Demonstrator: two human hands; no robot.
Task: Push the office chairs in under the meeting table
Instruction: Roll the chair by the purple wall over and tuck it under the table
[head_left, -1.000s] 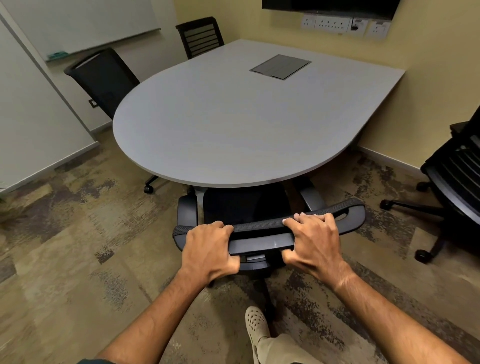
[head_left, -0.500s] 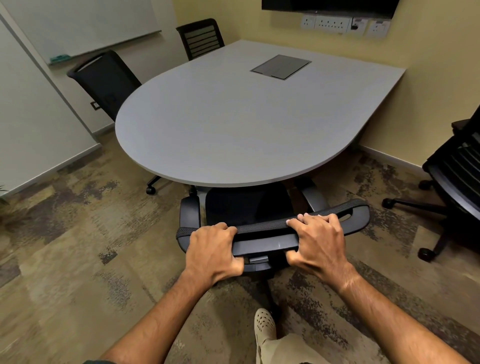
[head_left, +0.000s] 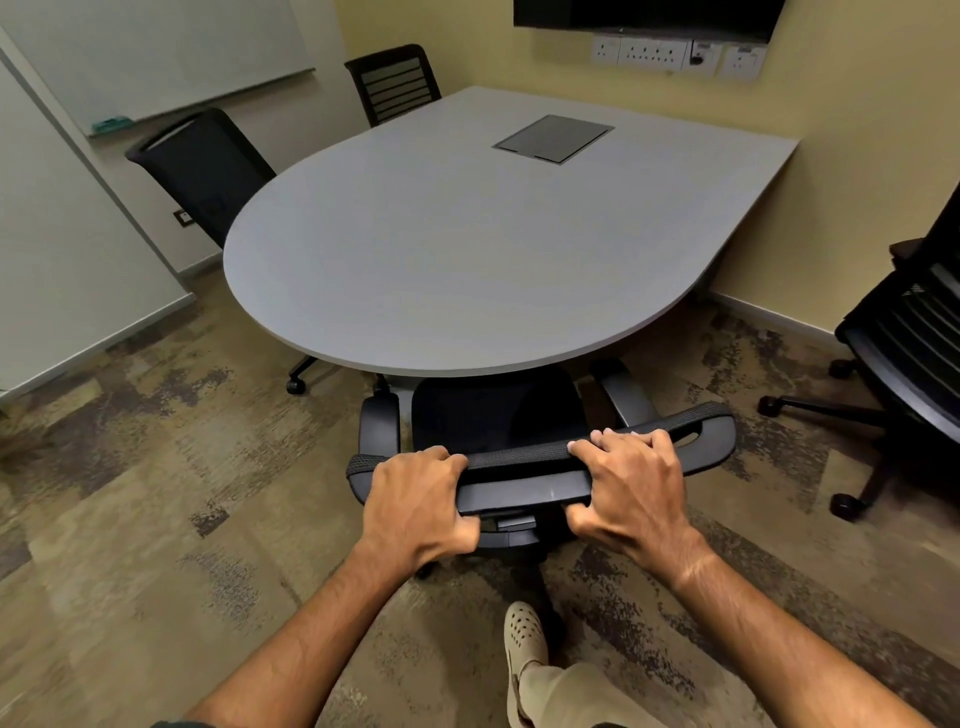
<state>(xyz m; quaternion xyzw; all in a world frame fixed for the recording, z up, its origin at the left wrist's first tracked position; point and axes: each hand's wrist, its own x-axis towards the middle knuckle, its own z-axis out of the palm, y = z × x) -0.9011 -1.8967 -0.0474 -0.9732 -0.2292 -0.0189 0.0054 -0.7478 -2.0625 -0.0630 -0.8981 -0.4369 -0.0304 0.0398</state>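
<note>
At far left a whiteboard (head_left: 156, 52) hangs on the wall. Below it a black chair (head_left: 202, 166) stands at the table's left edge, its seat hidden under the top, and a second chair (head_left: 395, 83) stands at the far side. The grey table (head_left: 467, 249) has a rounded near end and a dark hatch (head_left: 553, 138) set into its top. At that near end sits the chair being handled (head_left: 524, 470): its seat is partly under the tabletop, its armrests just at the edge, its backrest top towards the person. The left hand (head_left: 415, 512) is curled tight around the left part of the backrest's top rail. The right hand (head_left: 631, 488) grips the same rail further right, fingers (head_left: 613, 439) wrapped over it. A shoe (head_left: 524, 636) rests on the carpet (head_left: 156, 519) below. At far right another chair (head_left: 909, 353) stands well apart from the table, near the wall.
</note>
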